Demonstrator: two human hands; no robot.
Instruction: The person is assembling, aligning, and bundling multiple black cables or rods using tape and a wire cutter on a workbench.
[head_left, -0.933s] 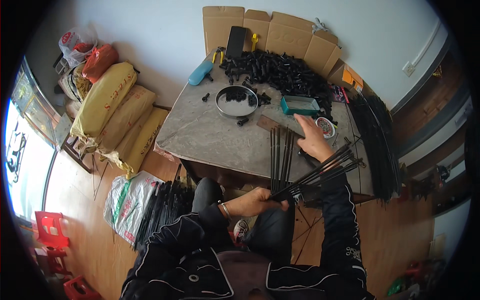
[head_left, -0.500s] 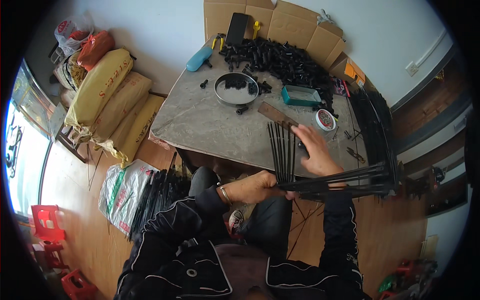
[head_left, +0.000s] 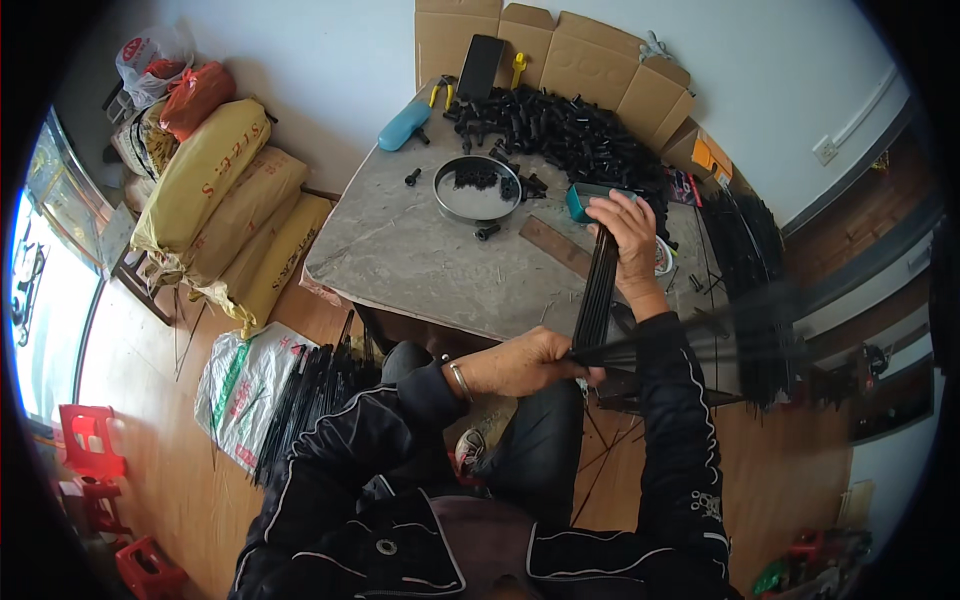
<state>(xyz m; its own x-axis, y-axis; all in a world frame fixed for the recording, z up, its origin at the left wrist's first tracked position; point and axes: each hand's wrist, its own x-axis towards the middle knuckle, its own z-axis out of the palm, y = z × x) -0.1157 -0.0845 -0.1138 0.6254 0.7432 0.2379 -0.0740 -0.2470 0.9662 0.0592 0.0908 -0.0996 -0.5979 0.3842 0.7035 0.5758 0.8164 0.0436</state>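
A bundle of thin black rods (head_left: 596, 290) stands over the table's near edge, upper ends leaning slightly right. My left hand (head_left: 525, 362) is closed around its lower part. My right hand (head_left: 632, 240) wraps its fingers round the upper ends, which now lie close together. From the left fist, more long rods (head_left: 690, 335) fan out to the right across my right forearm, smeared by motion. Behind my right hand are a teal tray (head_left: 580, 204) and a round white tub (head_left: 663, 257), both partly hidden. A flat brown strip (head_left: 554, 245) lies just left of the bundle.
The grey table (head_left: 400, 265) carries a heap of short black tubular parts (head_left: 570, 130), a round dish (head_left: 477, 212) of small black pieces, a blue case (head_left: 403, 124) and yellow-handled pliers (head_left: 441, 92). More rods (head_left: 305, 410) lie on the floor at left, near stacked yellow sacks (head_left: 205, 175).
My right hand has moved up from beside the rods and closed on their upper ends. The spread rods have drawn together into a tight bundle. My left hand keeps its hold.
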